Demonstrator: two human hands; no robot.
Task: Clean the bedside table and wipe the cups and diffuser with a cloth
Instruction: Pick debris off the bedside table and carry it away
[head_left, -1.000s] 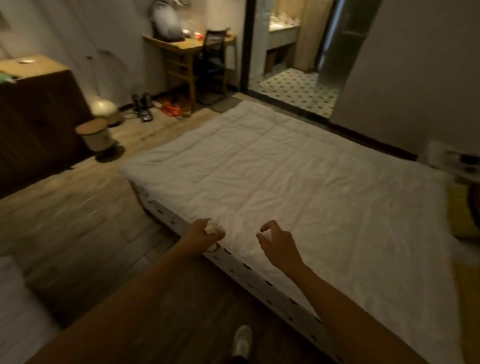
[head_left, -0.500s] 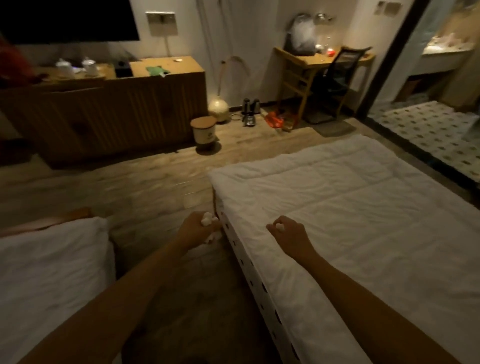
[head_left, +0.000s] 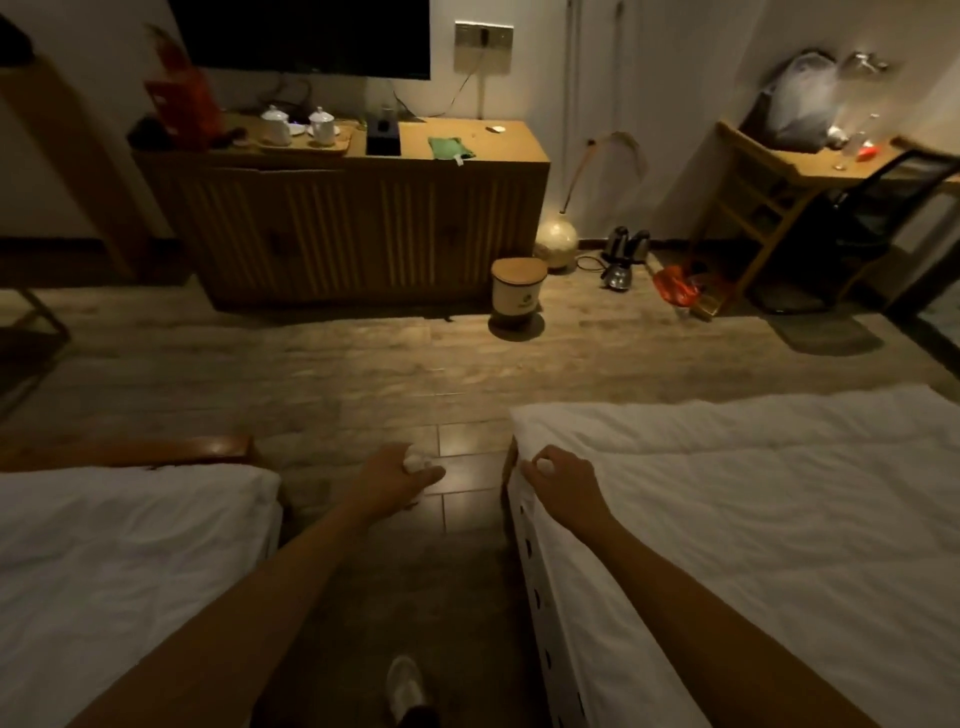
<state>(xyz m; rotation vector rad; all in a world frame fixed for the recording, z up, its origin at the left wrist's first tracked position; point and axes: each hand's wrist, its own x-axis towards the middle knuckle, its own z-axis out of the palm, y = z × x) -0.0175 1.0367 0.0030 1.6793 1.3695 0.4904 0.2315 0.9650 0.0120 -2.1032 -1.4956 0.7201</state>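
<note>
I am holding soft, light tissue wads, one squeezed in my left hand (head_left: 395, 475) and one in my right hand (head_left: 558, 480).

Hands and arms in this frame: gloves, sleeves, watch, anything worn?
Nothing worn that shows. The left hand and right hand are bare, no gloves, no rings visible in the dim light. Both forearms are bare up to the frame edge: no sleeves, watch or bands in view.
</note>
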